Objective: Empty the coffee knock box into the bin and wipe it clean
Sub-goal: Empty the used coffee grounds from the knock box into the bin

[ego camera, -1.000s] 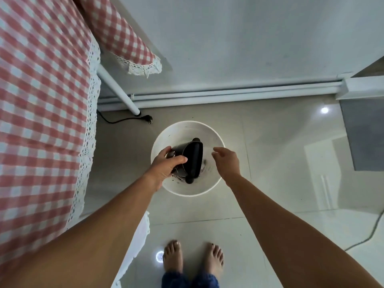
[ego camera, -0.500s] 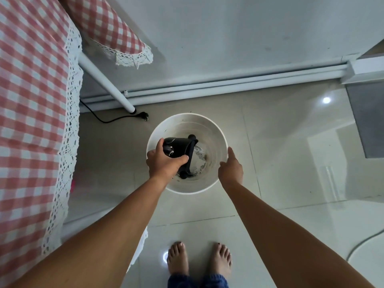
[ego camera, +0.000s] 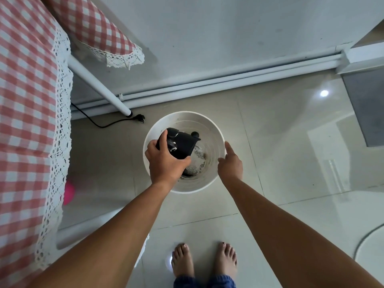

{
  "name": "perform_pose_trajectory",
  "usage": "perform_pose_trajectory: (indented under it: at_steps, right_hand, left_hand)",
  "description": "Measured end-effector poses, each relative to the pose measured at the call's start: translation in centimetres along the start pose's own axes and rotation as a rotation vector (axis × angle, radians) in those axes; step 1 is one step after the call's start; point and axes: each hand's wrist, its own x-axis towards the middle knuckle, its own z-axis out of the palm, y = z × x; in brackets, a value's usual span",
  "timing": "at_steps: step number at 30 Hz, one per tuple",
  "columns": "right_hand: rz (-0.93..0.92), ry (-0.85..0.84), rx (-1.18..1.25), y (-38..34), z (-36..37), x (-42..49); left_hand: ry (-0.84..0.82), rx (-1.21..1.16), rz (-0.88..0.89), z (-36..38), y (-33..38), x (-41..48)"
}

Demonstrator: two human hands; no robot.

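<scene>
A round white bin (ego camera: 209,123) stands on the tiled floor below me. My left hand (ego camera: 165,163) grips the black knock box (ego camera: 180,143), tipped on its side over the bin with its open end facing right and down. Dark coffee grounds (ego camera: 197,161) lie on the bin's bottom. My right hand (ego camera: 230,163) rests on the bin's right rim, index finger stretched along the edge; how the other fingers lie is hidden.
A table with a red-and-white checked cloth (ego camera: 27,121) fills the left side; its white leg (ego camera: 99,88) meets the floor by a black plug and cord (ego camera: 139,118). The wall's white skirting (ego camera: 228,82) runs behind the bin. My bare feet (ego camera: 204,260) stand below.
The knock box has tipped further and shifted slightly left over the bin. My right hand went from hovering above the bin to resting on its right rim.
</scene>
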Motion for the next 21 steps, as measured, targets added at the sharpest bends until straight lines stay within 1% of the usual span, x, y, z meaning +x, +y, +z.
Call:
perform_pose_trajectory:
  at_steps: [11,16,21]
  right_hand:
    - [-0.016,0.021,0.05,0.5,0.47,0.11]
    - [-0.012,0.013,0.052,0.52,0.66,0.22]
    - [-0.007,0.015,0.057,0.46,0.67,0.1]
  left_hand:
    - [0.137,0.271,0.254,0.89,-0.52,-0.25]
    - [0.149,0.366,0.333,0.95,-0.75,-0.03]
    - [0.203,0.438,0.467,0.44,-0.83,0.25]
